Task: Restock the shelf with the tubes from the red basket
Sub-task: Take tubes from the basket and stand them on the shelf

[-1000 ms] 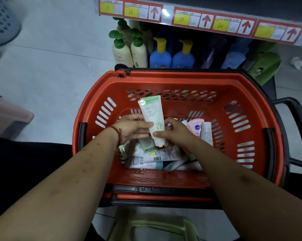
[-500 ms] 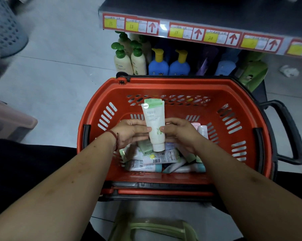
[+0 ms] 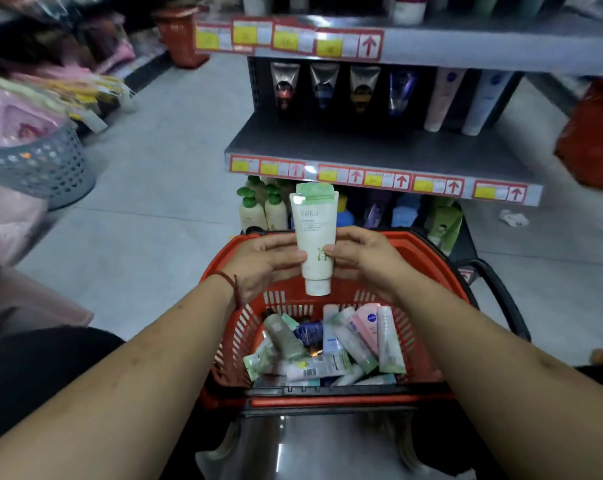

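A white tube with a green top stands cap-down above the red basket, held between both hands. My left hand pinches its left side and my right hand pinches its right side. Below them, several tubes lie piled in the basket's bottom, among them a pink one and a dark blue one. The grey shelf in front carries upright tubes along its back, with bare surface near its front edge.
Pump bottles stand on the lowest shelf behind the basket. A grey laundry basket sits on the floor at left, a red bag at right. The basket's black handle sticks out right. Price labels line the shelf edges.
Both hands have lifted the white tube up out of the basket to above its rim. My view has tilted upward, bringing the tube shelf into sight.
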`<state>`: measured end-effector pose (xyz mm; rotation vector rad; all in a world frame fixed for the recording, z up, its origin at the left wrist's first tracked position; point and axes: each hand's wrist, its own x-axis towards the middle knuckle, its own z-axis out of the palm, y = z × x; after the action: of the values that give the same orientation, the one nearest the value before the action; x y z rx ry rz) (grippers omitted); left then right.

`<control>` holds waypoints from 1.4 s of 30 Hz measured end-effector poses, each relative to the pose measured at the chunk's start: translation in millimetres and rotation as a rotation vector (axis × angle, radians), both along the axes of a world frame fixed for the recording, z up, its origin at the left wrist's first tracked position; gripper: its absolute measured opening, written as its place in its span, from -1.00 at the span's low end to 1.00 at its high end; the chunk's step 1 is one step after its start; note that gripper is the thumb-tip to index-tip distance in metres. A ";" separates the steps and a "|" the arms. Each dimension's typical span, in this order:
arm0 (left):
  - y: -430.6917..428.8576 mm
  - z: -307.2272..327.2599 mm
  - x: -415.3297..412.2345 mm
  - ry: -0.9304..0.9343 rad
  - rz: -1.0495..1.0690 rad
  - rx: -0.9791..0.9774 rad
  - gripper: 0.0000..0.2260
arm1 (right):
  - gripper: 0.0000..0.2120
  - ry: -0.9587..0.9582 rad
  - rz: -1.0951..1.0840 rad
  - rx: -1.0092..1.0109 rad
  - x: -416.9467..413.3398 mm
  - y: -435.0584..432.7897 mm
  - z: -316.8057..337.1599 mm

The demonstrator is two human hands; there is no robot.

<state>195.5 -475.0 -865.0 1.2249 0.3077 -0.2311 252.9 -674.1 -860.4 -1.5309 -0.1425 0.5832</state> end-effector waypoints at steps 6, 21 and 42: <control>1.2 76.0 14.5 -0.134 0.043 0.064 -0.61 | -0.79 -0.142 -0.031 0.044 14.7 6.3 71.6; 28.6 230.3 71.5 -0.355 0.119 0.171 -0.64 | -0.79 -0.371 -0.081 0.012 67.1 46.7 224.5; 56.0 279.7 286.8 -0.427 0.461 0.345 -0.67 | -0.69 -0.431 -0.266 -0.044 283.0 130.9 285.2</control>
<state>482.2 -419.0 -585.3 1.4664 0.2535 0.4962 535.9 -543.2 -575.3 -1.6682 -0.2519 0.0404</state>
